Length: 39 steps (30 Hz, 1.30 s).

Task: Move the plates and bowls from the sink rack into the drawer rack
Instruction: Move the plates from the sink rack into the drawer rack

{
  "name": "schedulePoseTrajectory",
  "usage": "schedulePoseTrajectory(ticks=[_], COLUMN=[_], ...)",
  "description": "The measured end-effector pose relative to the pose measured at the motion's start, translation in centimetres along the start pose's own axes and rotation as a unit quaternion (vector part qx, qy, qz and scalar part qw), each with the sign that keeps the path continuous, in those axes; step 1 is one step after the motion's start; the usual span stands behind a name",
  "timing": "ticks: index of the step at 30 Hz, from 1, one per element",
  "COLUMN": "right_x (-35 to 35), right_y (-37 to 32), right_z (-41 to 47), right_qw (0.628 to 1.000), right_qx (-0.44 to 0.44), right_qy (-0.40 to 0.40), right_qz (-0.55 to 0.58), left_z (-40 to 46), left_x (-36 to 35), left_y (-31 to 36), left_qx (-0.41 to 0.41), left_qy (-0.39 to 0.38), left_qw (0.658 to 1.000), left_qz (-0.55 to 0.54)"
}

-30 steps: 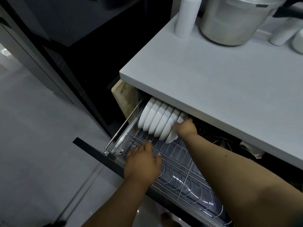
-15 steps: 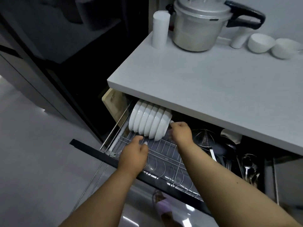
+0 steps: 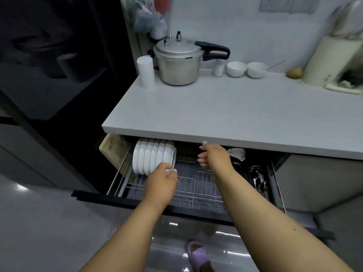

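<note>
Several white bowls [image 3: 151, 158] stand on edge in a row at the back left of the wire drawer rack [image 3: 196, 185], which is pulled out under the counter. My left hand [image 3: 164, 181] rests by the lower edge of the nearest bowl, fingertips touching its rim. My right hand [image 3: 215, 157] hovers over the rack's middle, just under the counter edge, fingers loosely curled and holding nothing. The sink rack is out of sight.
The white counter [image 3: 225, 114] carries a pressure cooker [image 3: 178, 61], a white cup [image 3: 145, 71] and two white bowls [image 3: 246, 69]. Utensils [image 3: 257, 177] fill the drawer's right side. A wooden board [image 3: 112, 152] stands left of the rack. A purple slipper [image 3: 198, 256] is on the floor.
My right hand has let go of the last bowl and drawn back to the right. My left hand has moved up to the bowl row. The view has tilted up onto the counter.
</note>
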State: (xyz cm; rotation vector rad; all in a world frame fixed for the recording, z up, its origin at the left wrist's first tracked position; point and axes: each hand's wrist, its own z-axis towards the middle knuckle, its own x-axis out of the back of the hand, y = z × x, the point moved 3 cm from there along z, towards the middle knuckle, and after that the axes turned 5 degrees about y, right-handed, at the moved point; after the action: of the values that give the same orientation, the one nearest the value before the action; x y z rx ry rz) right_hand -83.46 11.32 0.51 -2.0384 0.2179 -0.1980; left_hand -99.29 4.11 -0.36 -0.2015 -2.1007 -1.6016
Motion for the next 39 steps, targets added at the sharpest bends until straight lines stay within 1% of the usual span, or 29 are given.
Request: schedulePoseTrajectory(ticks=[5,12,16,24,33,39], right_x=[6.4,17.0,23.8,40.2,60.8,70.8], right_y=[-2.0,-3.0,-2.6,-1.0,2.0,4.3], right_z=[-3.2,-5.8,-6.8,-8.1,-10.1,-11.4], right_qw=[0.997,0.982,0.974,0.951,0.913,0.891], right_qx=[-0.014,0.042,0.045,0.036,0.037,0.001], right_qy=[0.038,0.125,0.161,0.238,0.359,0.415], right_qz=[0.064,0.136,0.156,0.194,0.193,0.184], left_z=[-2.1,-5.5,-8.1,-14.9,-24.7,-29.7], left_x=[-3.1,-8.9,-13.6,-26.6,-43.8,-51.5], left_y=[3.6,8.8,11.6,18.4,25.1,28.2], left_qx=[-0.028,-0.074,-0.101,-0.159,-0.225,-0.246], left_qy=[-0.042,-0.123,-0.162,-0.241,-0.329,-0.377], left_qw=[0.999,0.989,0.981,0.955,0.915,0.89], left_qz=[-0.004,0.02,0.041,0.064,0.061,0.067])
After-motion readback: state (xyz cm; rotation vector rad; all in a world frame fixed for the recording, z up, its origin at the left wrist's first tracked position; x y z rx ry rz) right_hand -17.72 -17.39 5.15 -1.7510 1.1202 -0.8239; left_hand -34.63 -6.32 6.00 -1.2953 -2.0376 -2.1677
